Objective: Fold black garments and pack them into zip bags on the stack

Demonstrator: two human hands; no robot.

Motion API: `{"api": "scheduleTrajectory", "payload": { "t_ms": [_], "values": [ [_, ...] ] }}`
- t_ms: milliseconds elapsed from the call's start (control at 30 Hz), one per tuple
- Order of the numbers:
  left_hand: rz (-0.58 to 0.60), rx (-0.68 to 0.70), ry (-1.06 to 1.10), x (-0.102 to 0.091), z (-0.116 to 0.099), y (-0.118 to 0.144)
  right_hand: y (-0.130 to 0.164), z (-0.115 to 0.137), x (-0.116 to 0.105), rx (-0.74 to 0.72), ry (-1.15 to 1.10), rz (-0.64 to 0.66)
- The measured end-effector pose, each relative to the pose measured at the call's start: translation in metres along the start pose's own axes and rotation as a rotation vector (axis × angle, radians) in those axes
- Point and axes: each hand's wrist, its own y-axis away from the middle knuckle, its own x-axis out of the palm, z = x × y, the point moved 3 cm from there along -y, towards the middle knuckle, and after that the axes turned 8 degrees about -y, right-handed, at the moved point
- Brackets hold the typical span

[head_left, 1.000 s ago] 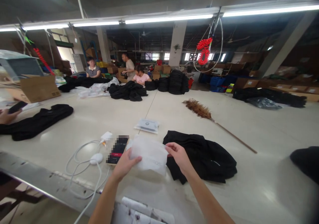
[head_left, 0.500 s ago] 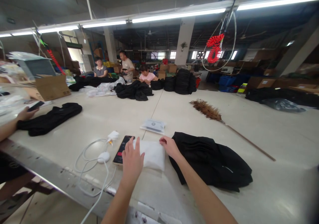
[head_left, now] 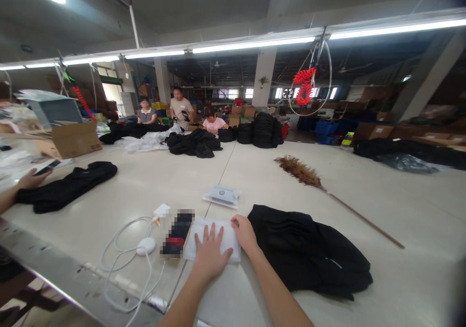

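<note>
A flat white pouch (head_left: 192, 239) of thin, cloudy material lies on the table in front of me. My left hand (head_left: 212, 252) rests on it palm down, fingers spread. At the pouch's upper right corner, my right hand (head_left: 243, 231) has its fingertips pinched together on the edge. Just left of the pouch lies a phone (head_left: 177, 235) with a blurred screen. A folded black garment (head_left: 309, 249) with a small pale mark sits right of my right hand. Beyond the pouch is a clear packet (head_left: 222, 196) with a dark round logo.
A white charging cable (head_left: 109, 254) with a round puck (head_left: 146, 246) loops at the left. A feather duster (head_left: 302, 171) lies at the right. Another person's hand (head_left: 31, 179) holds a phone beside a black garment (head_left: 73, 184). Black garment stacks (head_left: 264, 130) and co-workers are at the far side.
My left hand has moved right from beside the phone and flattened onto the pouch. My right hand stays at the pouch's corner. The view has tilted up slightly.
</note>
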Motion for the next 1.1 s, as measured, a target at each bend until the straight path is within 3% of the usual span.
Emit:
{"api": "scheduleTrajectory", "payload": {
  "t_ms": [100, 300, 433, 600, 700, 767, 833, 900, 1000, 1033, 1100],
  "values": [
    [-0.01, 0.0, 0.017, -0.004, -0.006, 0.002, 0.004, 0.006, -0.003, -0.036, 0.017, -0.031],
    [-0.017, -0.024, 0.028, -0.009, -0.012, 0.003, 0.022, 0.039, -0.013, -0.257, 0.253, -0.15],
    [-0.025, -0.073, -0.003, -0.007, -0.01, 0.001, 0.031, 0.047, -0.003, -0.33, 0.301, 0.032],
    [-0.035, -0.096, -0.024, -0.006, -0.006, -0.003, 0.035, 0.039, 0.012, -0.234, 0.39, 0.277],
    [0.0, -0.088, -0.019, -0.006, -0.004, -0.004, 0.037, 0.043, 0.017, -0.186, 0.472, 0.342],
    [0.017, -0.081, -0.016, -0.006, -0.003, -0.004, 0.037, 0.05, 0.013, -0.231, 0.521, 0.352],
    [0.019, -0.078, -0.009, -0.007, -0.002, -0.003, 0.034, 0.055, -0.002, -0.311, 0.552, 0.323],
    [0.012, -0.076, -0.002, -0.007, -0.002, -0.003, 0.028, 0.05, -0.034, -0.339, 0.57, 0.229],
    [0.009, -0.074, -0.002, -0.005, -0.002, -0.003, 0.018, 0.018, -0.104, -0.169, 0.631, -0.011],
    [0.009, -0.074, -0.005, -0.004, -0.002, -0.003, 0.017, 0.002, -0.127, -0.076, 0.655, -0.038],
    [0.003, -0.078, -0.014, -0.003, -0.002, -0.004, 0.018, -0.029, -0.16, 0.091, 0.645, 0.029]
  ]
}}
